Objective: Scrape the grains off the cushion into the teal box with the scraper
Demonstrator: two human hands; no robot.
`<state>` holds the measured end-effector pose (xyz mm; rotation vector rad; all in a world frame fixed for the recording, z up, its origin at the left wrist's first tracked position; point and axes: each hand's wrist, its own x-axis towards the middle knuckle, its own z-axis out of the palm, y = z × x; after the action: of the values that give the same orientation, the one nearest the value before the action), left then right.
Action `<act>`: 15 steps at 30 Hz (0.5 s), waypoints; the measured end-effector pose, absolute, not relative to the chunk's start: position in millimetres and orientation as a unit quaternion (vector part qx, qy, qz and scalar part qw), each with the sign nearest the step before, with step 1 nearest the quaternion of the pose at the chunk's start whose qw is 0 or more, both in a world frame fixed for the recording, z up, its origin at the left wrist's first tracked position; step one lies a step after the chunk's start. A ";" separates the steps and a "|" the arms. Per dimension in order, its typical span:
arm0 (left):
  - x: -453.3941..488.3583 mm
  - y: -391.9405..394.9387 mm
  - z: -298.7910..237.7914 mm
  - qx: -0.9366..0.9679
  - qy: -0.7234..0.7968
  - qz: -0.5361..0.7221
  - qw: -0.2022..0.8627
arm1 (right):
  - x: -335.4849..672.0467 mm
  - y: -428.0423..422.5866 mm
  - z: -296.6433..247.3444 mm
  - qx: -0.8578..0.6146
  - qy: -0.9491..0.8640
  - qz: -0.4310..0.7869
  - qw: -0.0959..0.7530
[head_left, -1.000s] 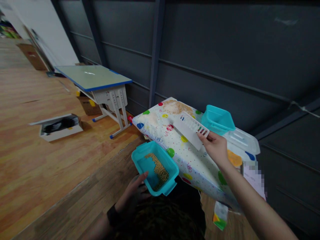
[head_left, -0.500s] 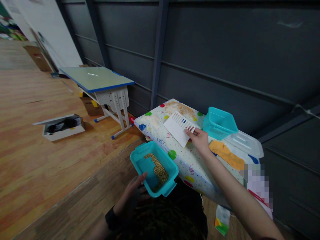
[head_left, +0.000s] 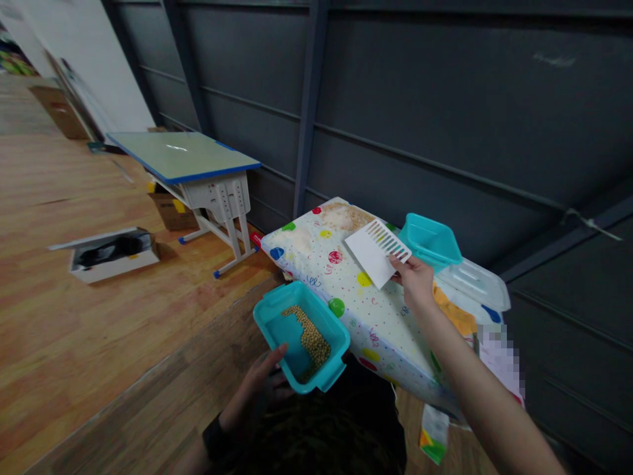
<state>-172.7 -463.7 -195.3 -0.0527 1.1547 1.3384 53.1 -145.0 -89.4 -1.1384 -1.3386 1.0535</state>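
Observation:
My left hand (head_left: 264,377) grips the near edge of a teal plastic tub (head_left: 300,335), held tilted below the table's edge, with a strip of yellow-brown grains inside it. My right hand (head_left: 414,280) pinches a white slotted scraper card (head_left: 376,251) by its comb end, raised just above the table covered with a spotted cloth (head_left: 341,290). A pile of brownish grains (head_left: 343,214) lies on the cloth at the far end. Behind the scraper stands a second teal tub (head_left: 430,241), with a clear lid (head_left: 475,282) beside it.
An orange patch (head_left: 457,316) shows on the cloth near my right forearm. To the left stand a blue-edged desk (head_left: 182,155) and an open white box (head_left: 106,254) on the wooden floor. A dark panelled wall (head_left: 445,112) runs behind the table.
My right hand lifted the scraper card off the cloth and shifted it slightly right, toward the far teal tub. The tub in my left hand stays roughly in place.

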 end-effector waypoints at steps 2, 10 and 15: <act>-173.3 -466.7 -193.8 -0.005 0.505 0.595 0.625 | 50.1 -146.4 -96.1 -0.470 -0.553 0.459 0.513; -171.4 -470.5 -185.5 -0.002 0.482 0.606 0.633 | 49.3 -154.4 -114.9 -0.484 -0.516 0.481 0.518; -174.6 -465.1 -192.5 -0.030 0.487 0.589 0.645 | 59.3 -149.6 -105.3 -0.489 -0.489 0.477 0.543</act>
<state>-174.6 -465.1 -192.5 -0.0677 1.1087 1.3402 59.3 -149.6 -105.3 -1.1612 -1.1598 1.1320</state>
